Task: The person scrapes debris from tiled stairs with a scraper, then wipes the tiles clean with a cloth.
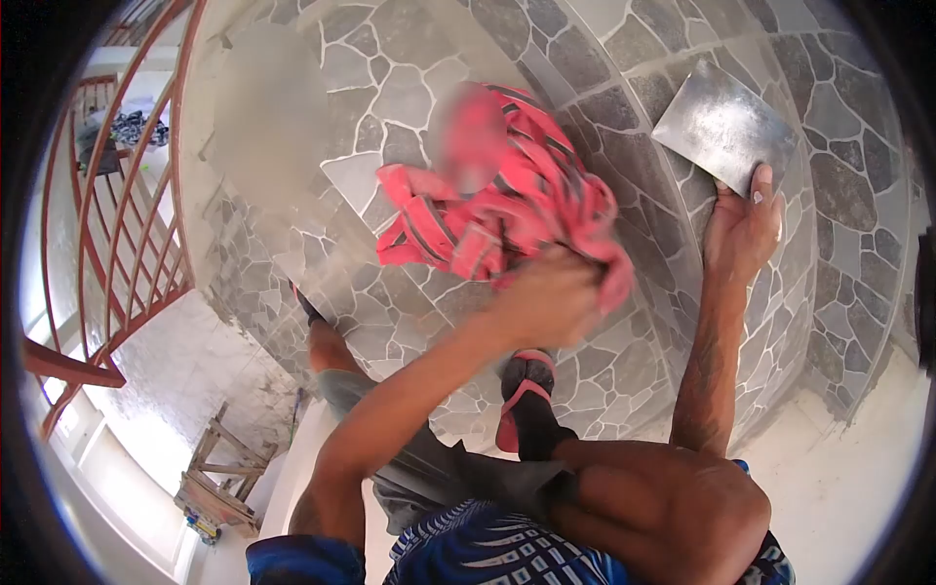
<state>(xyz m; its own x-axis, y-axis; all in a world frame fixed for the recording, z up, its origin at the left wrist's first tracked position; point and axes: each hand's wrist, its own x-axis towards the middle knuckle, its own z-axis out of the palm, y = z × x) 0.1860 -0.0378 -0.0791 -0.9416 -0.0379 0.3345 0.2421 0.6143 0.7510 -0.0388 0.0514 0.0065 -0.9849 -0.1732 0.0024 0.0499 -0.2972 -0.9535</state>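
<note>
L hand [548, 297] gripping red rag [497, 190]; R hand [743, 226] w/ scraper [723, 124].

A smeared patch blurs the upper left of the red striped cloth [497, 200], the right hand [743, 229] hides the metal scraper's [723, 125] handle — and the frame's lower edge cuts off the knees.

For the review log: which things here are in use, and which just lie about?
In use: red striped cloth in left hand; metal scraper in right hand; stone-tiled wall.
Lying about: wooden trestle; red railing.
</note>
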